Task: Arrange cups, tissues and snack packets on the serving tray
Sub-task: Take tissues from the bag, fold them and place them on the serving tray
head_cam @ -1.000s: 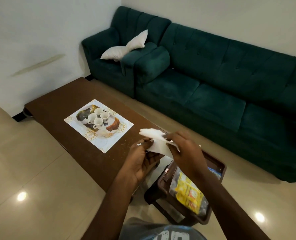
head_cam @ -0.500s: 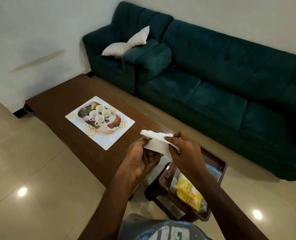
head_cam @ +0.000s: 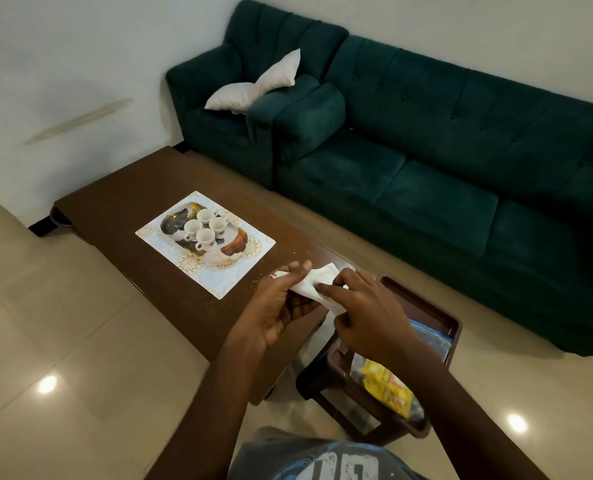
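Observation:
A white tissue [head_cam: 317, 279] is held between both hands above the near end of the brown coffee table [head_cam: 121, 199]. My left hand [head_cam: 277, 306] grips its left end, fingers curled under it. My right hand [head_cam: 364, 310] pinches its right part. A printed serving tray [head_cam: 253, 244] lies flat on the table, and several white cups [head_cam: 203, 228] stand clustered on it. Right of the table, a brown bin tray [head_cam: 440, 317] holds a yellow snack packet [head_cam: 388, 389] and a blue-edged packet [head_cam: 430, 337].
A dark green sofa [head_cam: 426, 140] runs along the wall behind the table, with white cushions [head_cam: 253, 88] on its left seat. Glossy beige floor tiles [head_cam: 63, 323] surround the table. Small crumbs dot the tabletop near the tray.
Both hands have turned and drawn the tissue closer together, with the left fingers now folding over its end. The camera has tipped slightly, so the scene sits lower in view.

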